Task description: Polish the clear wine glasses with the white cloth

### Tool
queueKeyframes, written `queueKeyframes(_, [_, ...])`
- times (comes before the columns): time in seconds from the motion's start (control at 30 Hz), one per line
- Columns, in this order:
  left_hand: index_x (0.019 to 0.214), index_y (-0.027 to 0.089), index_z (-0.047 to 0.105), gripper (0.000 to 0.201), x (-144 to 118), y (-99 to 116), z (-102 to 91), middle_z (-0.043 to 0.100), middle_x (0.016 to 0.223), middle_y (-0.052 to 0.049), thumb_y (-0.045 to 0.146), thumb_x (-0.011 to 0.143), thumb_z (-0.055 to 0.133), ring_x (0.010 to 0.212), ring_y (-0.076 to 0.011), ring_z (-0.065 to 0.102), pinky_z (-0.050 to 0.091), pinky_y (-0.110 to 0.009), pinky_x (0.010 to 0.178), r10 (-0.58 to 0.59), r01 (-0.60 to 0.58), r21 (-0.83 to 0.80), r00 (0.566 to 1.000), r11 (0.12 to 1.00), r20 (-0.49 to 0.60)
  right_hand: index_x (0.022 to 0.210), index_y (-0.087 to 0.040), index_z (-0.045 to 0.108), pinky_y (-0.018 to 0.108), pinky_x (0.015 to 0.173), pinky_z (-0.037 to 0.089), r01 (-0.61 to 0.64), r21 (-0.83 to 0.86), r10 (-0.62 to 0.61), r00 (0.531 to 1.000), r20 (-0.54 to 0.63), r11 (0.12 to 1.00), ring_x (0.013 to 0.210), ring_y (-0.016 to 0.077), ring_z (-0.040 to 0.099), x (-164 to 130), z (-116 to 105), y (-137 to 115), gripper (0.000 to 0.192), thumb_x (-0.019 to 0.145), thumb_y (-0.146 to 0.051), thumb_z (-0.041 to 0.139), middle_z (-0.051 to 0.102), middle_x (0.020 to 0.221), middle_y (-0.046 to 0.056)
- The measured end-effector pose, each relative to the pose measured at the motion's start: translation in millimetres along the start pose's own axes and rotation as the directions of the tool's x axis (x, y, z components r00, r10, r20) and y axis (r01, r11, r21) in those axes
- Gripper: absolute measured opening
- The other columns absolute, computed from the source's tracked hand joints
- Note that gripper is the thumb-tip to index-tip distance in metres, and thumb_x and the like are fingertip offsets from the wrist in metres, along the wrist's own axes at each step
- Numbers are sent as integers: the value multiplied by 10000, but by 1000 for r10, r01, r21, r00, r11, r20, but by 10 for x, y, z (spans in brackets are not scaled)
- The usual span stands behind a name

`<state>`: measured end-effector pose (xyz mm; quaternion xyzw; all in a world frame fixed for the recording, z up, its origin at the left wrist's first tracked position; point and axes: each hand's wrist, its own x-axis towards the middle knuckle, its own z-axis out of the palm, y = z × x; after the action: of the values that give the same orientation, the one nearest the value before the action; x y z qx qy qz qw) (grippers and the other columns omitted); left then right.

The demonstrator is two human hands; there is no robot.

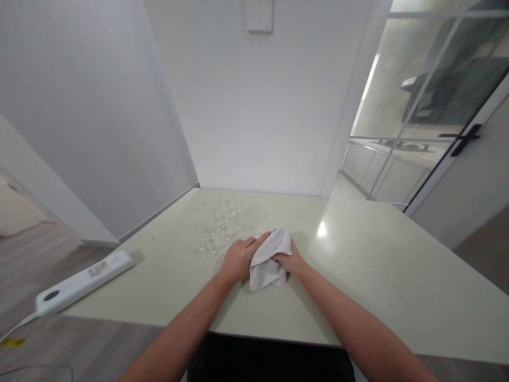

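Both of my hands are closed on a white cloth just above or on the pale tabletop, near its front edge. My left hand grips the cloth's left side, its fingers stretched along the top. On the right side, my right hand has its fingers tucked partly under a fold. Whether something lies inside the cloth is hidden. Just beyond my left hand stands a cluster of several clear, see-through pieces that look like glassware; their exact shape is hard to make out.
A white power strip with a cord lies at the table's left edge. The pale table reflects a bright light spot and meets a white wall at the back. To the right is a glass-paned door with a black handle.
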<state>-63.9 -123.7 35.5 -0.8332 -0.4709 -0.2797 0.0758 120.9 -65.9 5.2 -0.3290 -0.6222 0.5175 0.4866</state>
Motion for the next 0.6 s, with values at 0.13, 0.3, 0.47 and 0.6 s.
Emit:
queueKeyframes(0.13, [1283,183,586,461,22,6,-26,685,1069,-111,186,822,597,1008,-253,618,453,-389,857,33,-38,-22,979,999,-203,948,-240,709,382,1003,486,-95,168,129,971,-203,981,1081,237,650,24,40,-29,331,634,-343,710,741,1111,42])
queueKeyframes(0.3, [1037,179,617,187,52,28,-13,660,1026,-97,289,885,609,997,-218,603,479,-352,880,-53,-2,-172,949,985,-311,844,-211,670,415,867,557,-236,430,341,922,-186,872,974,279,696,114,-34,-40,355,638,-500,659,768,938,65])
queueKeyframes(0.47, [814,191,584,240,66,25,-51,536,660,22,383,928,495,584,-128,493,403,-249,573,-351,263,-448,928,854,-126,782,-269,711,443,1122,389,-167,131,172,985,-25,977,1153,263,630,138,-136,59,254,580,-416,762,764,1023,21])
queueKeyframes(0.6, [763,194,579,324,90,-19,-100,457,587,38,432,920,426,555,-139,464,367,-252,545,-529,411,-598,848,687,-25,636,-273,708,490,1154,339,-160,25,158,984,87,987,1091,288,648,131,-94,110,181,506,-252,832,767,867,10])
